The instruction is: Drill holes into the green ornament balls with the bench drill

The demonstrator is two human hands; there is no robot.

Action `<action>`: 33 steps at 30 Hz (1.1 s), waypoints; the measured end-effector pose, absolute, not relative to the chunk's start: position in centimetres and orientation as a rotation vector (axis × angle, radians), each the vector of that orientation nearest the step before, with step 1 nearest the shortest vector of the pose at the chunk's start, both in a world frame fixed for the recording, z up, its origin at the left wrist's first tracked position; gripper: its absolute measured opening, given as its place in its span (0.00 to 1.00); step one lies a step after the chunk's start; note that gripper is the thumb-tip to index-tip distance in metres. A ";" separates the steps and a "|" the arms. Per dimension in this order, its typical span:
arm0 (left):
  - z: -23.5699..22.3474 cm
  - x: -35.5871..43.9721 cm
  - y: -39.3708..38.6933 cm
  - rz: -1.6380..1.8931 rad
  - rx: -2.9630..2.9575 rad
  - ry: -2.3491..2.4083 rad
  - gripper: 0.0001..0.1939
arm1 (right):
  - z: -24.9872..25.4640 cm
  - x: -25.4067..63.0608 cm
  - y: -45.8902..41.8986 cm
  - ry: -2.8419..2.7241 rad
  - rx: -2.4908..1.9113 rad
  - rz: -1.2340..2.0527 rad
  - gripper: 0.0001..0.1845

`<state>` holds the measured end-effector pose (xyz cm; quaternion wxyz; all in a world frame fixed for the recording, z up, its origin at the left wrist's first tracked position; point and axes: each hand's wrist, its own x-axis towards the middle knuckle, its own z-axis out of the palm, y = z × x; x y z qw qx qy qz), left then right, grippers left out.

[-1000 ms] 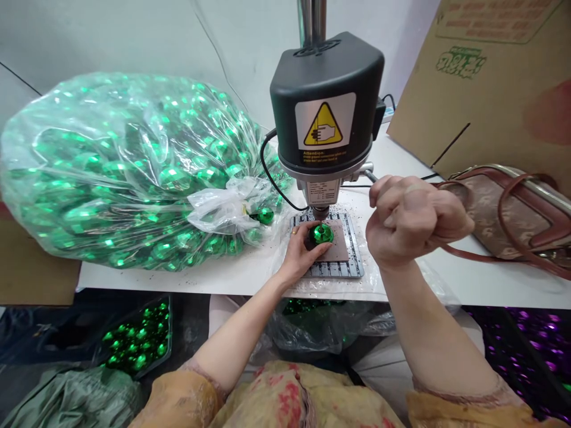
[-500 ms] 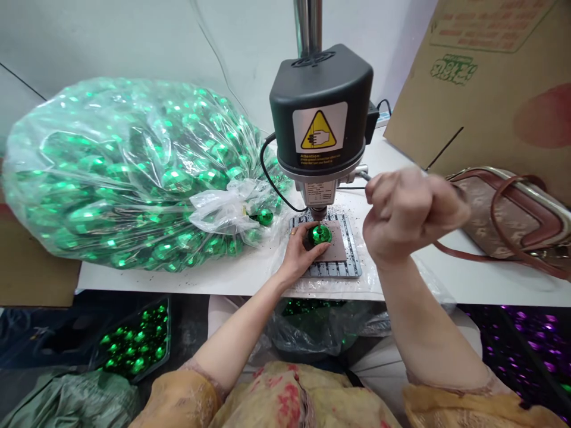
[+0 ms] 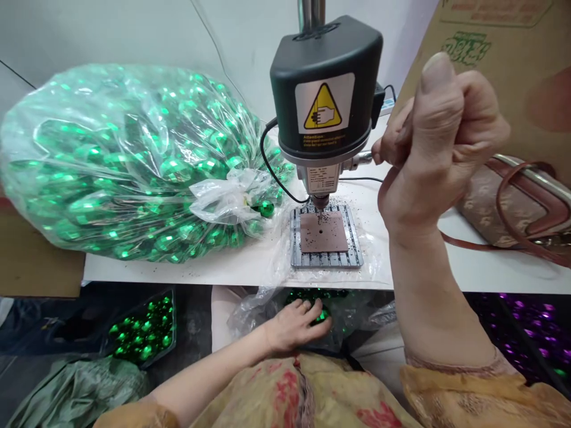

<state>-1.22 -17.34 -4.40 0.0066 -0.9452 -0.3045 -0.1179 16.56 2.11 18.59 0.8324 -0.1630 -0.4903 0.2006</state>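
My left hand (image 3: 300,324) is low over my lap, below the table edge. Its thumb and fingers curve around a shiny green faceted bauble (image 3: 321,314), partly hidden by the fingers, above a clear plastic bag of green pieces. My right hand (image 3: 439,137) is raised in a fist to the right of the black bench drill press (image 3: 325,89). It closes on the press's feed lever (image 3: 362,158), mostly hidden inside the fist. Under the chuck (image 3: 321,202), a brown square board (image 3: 332,238) with a small hole lies bare on the slotted metal base (image 3: 328,260).
A big clear bag of green baubles (image 3: 134,166) fills the table's left side. Dark shavings surround the base. At right are a brown handbag (image 3: 495,208) and a cardboard box (image 3: 535,59). Below stand a crate of green baubles (image 3: 143,333) and purple ones (image 3: 530,333).
My left hand has drawn back from the board down to my lap, and the green bauble is gone from under the drill. My right fist has risen with the lever, and the chuck is higher.
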 end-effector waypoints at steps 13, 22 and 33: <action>3.5 -6.2 -0.2 -0.778 -2.156 -2.121 0.15 | 18.4 16.7 2.0 -1.029 -0.335 0.422 0.23; 3.1 -8.2 2.7 -1.021 -2.160 -2.258 0.14 | 18.3 16.9 1.9 -1.068 -0.366 0.446 0.22; 6.1 -2.8 -4.1 -3.225 -1.804 -2.500 0.29 | 18.2 16.9 1.7 -1.056 -0.368 0.457 0.23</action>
